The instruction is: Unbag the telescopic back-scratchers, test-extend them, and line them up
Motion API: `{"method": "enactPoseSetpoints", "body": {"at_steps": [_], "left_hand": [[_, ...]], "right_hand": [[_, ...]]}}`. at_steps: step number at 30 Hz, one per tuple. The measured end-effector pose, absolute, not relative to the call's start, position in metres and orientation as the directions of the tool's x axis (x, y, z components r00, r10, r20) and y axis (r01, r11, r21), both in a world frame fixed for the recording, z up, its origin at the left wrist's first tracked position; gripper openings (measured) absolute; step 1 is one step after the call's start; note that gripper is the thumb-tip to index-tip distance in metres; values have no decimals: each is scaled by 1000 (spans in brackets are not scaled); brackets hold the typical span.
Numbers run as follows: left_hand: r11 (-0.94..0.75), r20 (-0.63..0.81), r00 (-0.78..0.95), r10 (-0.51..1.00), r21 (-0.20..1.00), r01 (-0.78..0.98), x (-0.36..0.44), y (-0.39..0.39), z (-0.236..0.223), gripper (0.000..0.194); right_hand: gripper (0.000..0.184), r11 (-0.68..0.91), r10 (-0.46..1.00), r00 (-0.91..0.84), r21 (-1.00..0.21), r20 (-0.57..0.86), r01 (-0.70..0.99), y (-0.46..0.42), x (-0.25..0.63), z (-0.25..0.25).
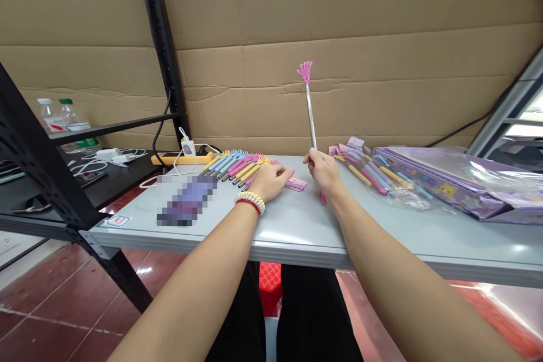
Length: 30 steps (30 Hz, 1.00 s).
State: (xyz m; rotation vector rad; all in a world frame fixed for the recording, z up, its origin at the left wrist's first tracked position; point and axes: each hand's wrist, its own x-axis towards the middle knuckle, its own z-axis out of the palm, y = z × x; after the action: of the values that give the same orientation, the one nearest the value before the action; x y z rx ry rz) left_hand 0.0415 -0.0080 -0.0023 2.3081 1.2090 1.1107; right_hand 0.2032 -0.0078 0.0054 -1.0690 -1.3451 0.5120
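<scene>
My right hand (323, 169) is closed round a telescopic back scratcher, held upright with its silver rod (310, 116) drawn out. Its pink hand-shaped head (305, 72) points up, and the pink handle end (323, 198) shows below my fist. My left hand (270, 181) rests low over the table with the thumb stretched out; its other fingers are partly hidden. Beside that thumb lies a small pink printed card (296, 183). Just left of the hand, several yellow, blue and pink back scratchers (237, 165) lie in a slanting row, some partly covered by it.
On the right of the grey table (297, 226) lie several wrapped back scratchers (367, 169) and a purple printed box (449, 178) with clear plastic. A pixelated dark object (186, 201) lies at the left. Behind are a yellow power strip (199, 158), white cables and a cardboard wall (254, 68).
</scene>
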Motion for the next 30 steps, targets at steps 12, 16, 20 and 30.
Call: {"method": "enactPoseSetpoints", "body": {"at_steps": [12, 16, 20, 30], "left_hand": [[-426, 307, 539, 784, 898, 108, 67, -23, 4, 23], [-415, 309, 422, 852, 891, 186, 69, -21, 6, 31], [-436, 422, 156, 893, 723, 536, 67, -21, 4, 42], [-44, 399, -317, 861, 679, 733, 44, -10, 10, 36]], "right_hand": [[62, 569, 780, 215, -809, 588, 149, -10, 172, 7], [58, 525, 819, 209, -845, 535, 105, -8, 172, 11], [55, 495, 837, 282, -869, 469, -23, -5, 180, 17], [37, 567, 660, 746, -710, 89, -417, 7, 235, 18]]}}
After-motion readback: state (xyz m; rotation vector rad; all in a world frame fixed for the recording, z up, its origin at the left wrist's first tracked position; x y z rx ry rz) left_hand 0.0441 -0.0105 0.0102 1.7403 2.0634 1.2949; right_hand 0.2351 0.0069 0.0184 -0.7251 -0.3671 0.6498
